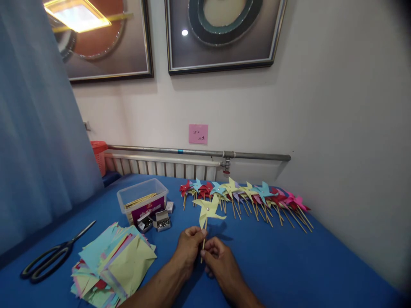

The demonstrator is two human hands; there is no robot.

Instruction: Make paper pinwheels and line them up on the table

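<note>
A yellow paper pinwheel on a thin wooden stick stands upright above the blue table. My left hand pinches the stick just under the paper head. Just to its right, my right hand grips the stick's lower part with closed fingers. Behind them a row of several finished pinwheels in red, blue, yellow and pink lies along the table's far side.
A stack of coloured paper squares lies at the left front, with black scissors further left. A clear plastic box of sticks and small boxes of metal pins sit behind the stack. Wall and radiator pipe close the back.
</note>
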